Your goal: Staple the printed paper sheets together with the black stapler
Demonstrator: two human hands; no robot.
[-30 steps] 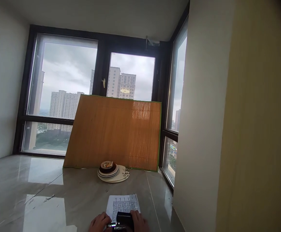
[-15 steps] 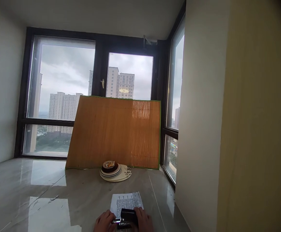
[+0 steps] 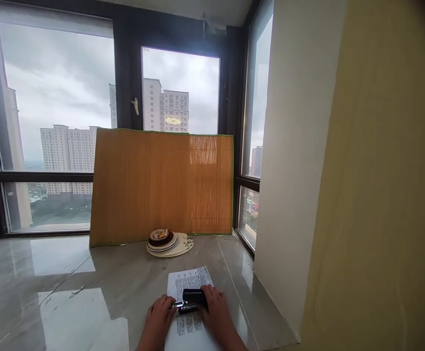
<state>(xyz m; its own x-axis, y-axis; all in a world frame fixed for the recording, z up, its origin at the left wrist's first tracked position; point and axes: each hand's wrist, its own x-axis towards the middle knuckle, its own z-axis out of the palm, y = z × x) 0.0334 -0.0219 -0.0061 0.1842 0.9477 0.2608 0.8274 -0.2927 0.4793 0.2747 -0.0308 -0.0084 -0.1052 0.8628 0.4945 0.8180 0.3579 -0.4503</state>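
A black stapler [image 3: 193, 295] lies over printed paper sheets [image 3: 188, 327], its two black arms spread apart toward the left. My right hand [image 3: 215, 308] is closed around its right end. From between the arms a silver metal piece [image 3: 177, 304] sticks out to the left. My left hand [image 3: 159, 313] has its fingers pinched at the end of that metal piece. Whether a small part such as staples sits between those fingertips is hidden. Under both hands and the stapler, the text on the paper is partly covered.
Beyond the paper, a stack of plates and small dishes [image 3: 164, 243] stands on the grey glossy tiled surface [image 3: 124, 278]. An orange-brown slatted mat [image 3: 161, 185] leans against the window behind it. A wall pillar [image 3: 293, 146] rises at the right.
The view has tilted down and shifted, so more of my hands and the paper shows. Both hands keep their hold on the stapler, with little visible movement between them.
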